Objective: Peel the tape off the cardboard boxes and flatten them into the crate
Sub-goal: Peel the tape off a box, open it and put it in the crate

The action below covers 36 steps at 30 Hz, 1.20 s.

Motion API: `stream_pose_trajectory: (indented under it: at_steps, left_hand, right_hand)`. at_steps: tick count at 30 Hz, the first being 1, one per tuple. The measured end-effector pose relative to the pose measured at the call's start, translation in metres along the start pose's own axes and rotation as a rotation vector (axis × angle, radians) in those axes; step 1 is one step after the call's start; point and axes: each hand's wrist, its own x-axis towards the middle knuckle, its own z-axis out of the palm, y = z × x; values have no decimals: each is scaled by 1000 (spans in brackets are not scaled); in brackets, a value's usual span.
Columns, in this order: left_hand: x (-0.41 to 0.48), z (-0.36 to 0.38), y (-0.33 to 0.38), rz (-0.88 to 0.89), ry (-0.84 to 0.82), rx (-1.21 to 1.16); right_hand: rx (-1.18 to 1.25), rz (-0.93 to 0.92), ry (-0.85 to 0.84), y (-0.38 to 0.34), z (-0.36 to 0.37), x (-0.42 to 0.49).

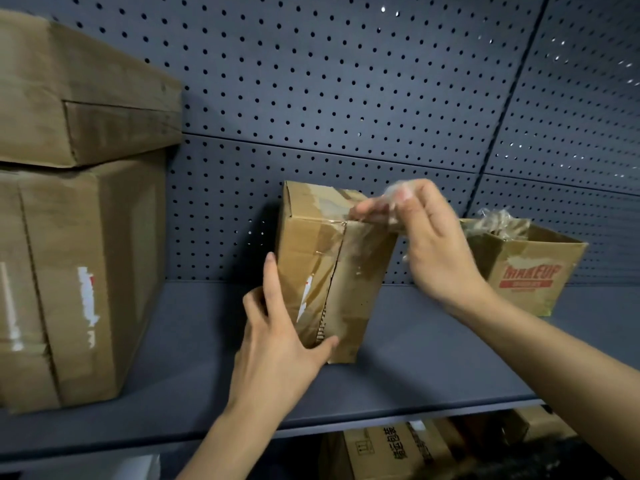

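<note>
A small brown cardboard box (322,271) stands upright on the grey shelf (415,358), tilted a little. My left hand (277,341) grips its lower left side, thumb across the front seam. My right hand (426,244) is at the box's top right corner, fingers pinched on a strip of clear tape (391,195) that is bunched up and lifted off the top edge. Torn tape marks show on the box's top face.
Two large cardboard boxes (69,237) are stacked at the left of the shelf. An open box printed MAKEUP (530,268) holding crumpled tape stands at the right. A perforated grey panel (346,81) backs the shelf. More boxes (398,448) lie below.
</note>
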Motion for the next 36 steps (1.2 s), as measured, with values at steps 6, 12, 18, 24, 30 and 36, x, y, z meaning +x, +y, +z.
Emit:
stream_pose_trajectory:
  at_steps: [6, 12, 18, 24, 30, 36]
  left_hand:
    - [8, -7, 7, 45, -29, -93]
    - [40, -24, 27, 260, 48, -212]
    - [55, -28, 28, 292, 41, -195]
    - [54, -28, 27, 308, 66, -189]
    - [54, -27, 26, 305, 86, -208]
    - [53, -26, 24, 314, 77, -220]
  right_hand:
    - [301, 136, 36, 3, -7, 10]
    - [416, 231, 67, -2, -4, 11]
    - [536, 362, 118, -11, -6, 14]
    - [56, 60, -4, -15, -4, 6]
    - [-194, -49, -241, -14, -6, -6]
    - [-714, -205, -346, -11, -8, -13]
